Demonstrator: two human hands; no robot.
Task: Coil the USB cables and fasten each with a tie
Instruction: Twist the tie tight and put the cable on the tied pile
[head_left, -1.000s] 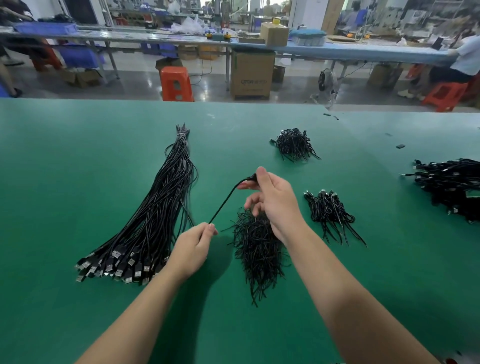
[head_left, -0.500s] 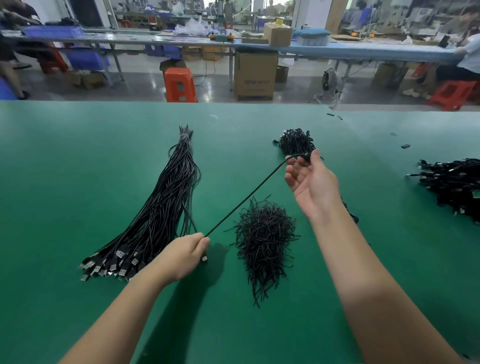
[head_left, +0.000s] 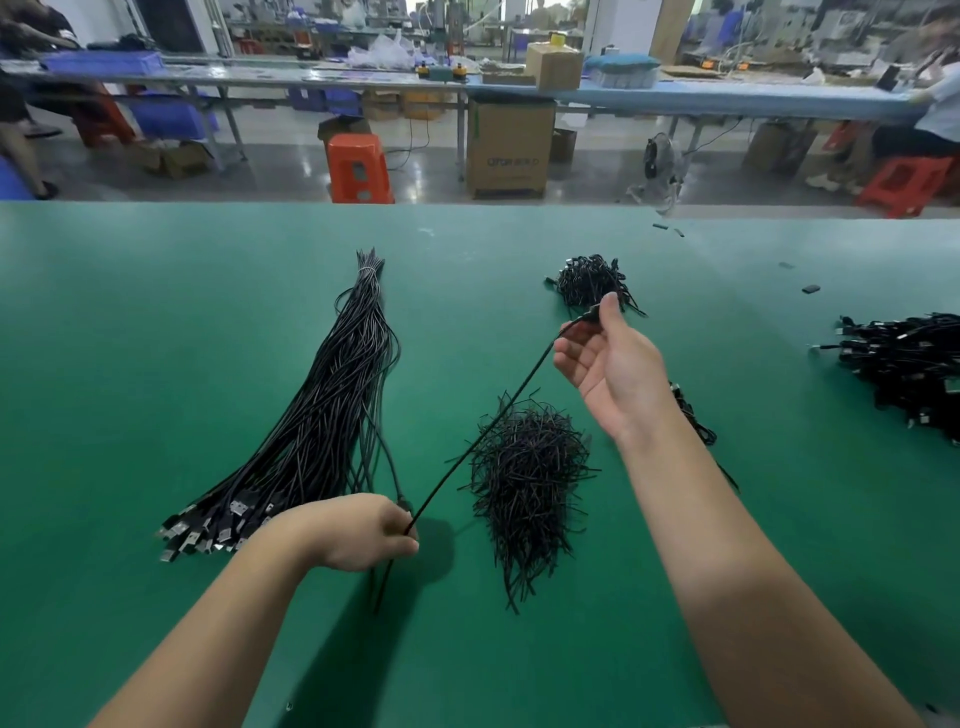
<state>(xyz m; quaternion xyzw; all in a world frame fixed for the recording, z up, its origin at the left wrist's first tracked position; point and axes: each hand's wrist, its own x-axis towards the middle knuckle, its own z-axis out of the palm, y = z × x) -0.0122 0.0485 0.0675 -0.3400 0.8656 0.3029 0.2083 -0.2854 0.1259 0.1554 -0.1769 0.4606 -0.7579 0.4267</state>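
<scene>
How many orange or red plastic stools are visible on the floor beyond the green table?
2: one orange stool left of the cardboard box, one red stool at far right. Others may be hidden behind benches.

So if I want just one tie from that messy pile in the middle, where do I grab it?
Probably pinch one loose end poking out along the near edge of the tie pile, reaching from the front. The middle is a tangle where you would likely lift many, but the strands there trail out singly and lie flat.

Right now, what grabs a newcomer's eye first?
A single black USB cable stretched taut between the left hand and the raised right hand at centre. Left lies a long bundle of black cables; between the arms, a heap of short black ties.
</scene>
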